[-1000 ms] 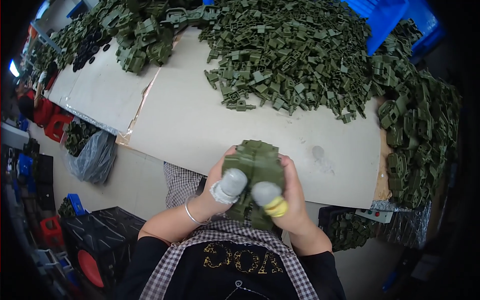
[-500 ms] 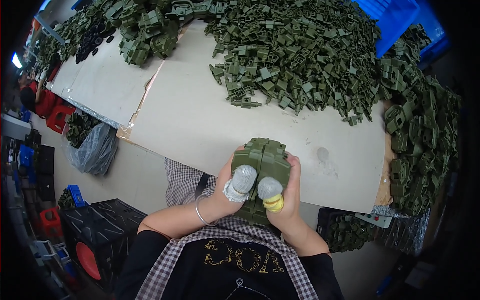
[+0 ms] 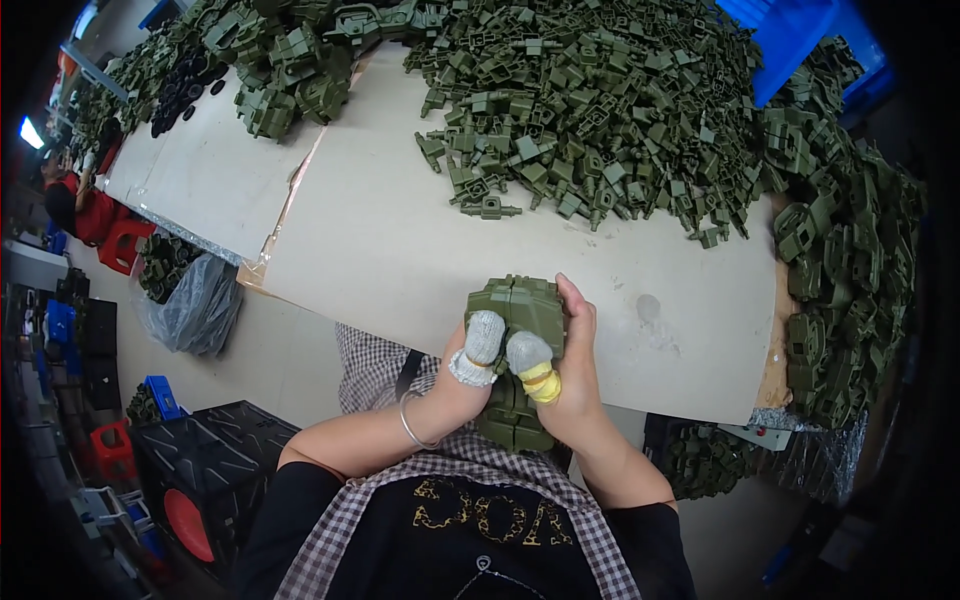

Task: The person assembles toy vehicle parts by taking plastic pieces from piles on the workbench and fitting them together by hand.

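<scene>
Between my two hands, over the table's near edge, is a dark green plastic toy vehicle body point(image 3: 522, 298) with a seam down its middle. My left hand point(image 3: 462, 385) grips its left side, and the thumb, in a grey and white knitted cover, presses on top. On the other side my right hand point(image 3: 572, 390) wraps the right half. Its thumb wears a grey cover with yellow tape and also presses near the seam. Most fingers are hidden under or behind the body. Beyond my hands, small green plastic parts point(image 3: 600, 130) lie in a wide heap on the table point(image 3: 390, 230).
Larger green shells point(image 3: 840, 290) are stacked at the right edge. More green parts point(image 3: 290, 80) and black rings point(image 3: 185, 90) sit far left. A blue bin point(image 3: 795, 45) stands far right. On the floor are a black crate point(image 3: 215, 440) and a plastic bag point(image 3: 195, 310). A person in red point(image 3: 92, 212) sits far left.
The two halves of the vehicle body look closer together along the seam. Both thumbs have shifted slightly up and left, and my right fingertips reach higher along the side.
</scene>
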`<action>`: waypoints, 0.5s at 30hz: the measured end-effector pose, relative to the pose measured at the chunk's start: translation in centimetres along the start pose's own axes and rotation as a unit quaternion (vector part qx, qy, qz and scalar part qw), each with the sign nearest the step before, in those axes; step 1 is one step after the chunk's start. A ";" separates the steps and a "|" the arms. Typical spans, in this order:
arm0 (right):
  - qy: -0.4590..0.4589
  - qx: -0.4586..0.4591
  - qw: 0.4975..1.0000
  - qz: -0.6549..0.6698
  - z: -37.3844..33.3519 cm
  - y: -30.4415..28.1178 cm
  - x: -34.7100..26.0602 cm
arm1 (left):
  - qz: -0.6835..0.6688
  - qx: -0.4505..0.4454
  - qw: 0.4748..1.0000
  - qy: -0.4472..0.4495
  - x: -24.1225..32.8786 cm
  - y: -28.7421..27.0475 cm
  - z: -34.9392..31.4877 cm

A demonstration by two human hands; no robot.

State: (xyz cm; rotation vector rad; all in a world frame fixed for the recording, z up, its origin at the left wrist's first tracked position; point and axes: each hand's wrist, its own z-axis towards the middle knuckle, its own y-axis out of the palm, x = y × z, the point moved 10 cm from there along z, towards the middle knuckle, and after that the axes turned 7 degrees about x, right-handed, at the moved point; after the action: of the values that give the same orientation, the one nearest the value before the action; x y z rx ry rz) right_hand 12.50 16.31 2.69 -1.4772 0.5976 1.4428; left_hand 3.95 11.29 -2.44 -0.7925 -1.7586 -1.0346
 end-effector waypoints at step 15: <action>-0.030 -0.001 0.998 0.062 0.6 -0.4 -1.9 | -0.184 -0.068 0.978 -0.072 0.4 1.7 0.5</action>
State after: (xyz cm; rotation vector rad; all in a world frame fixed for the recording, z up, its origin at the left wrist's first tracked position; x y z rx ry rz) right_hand 12.25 16.48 4.72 -1.4148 0.6601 1.5786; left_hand 5.00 12.53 -1.67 -0.6496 -2.0239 -1.3825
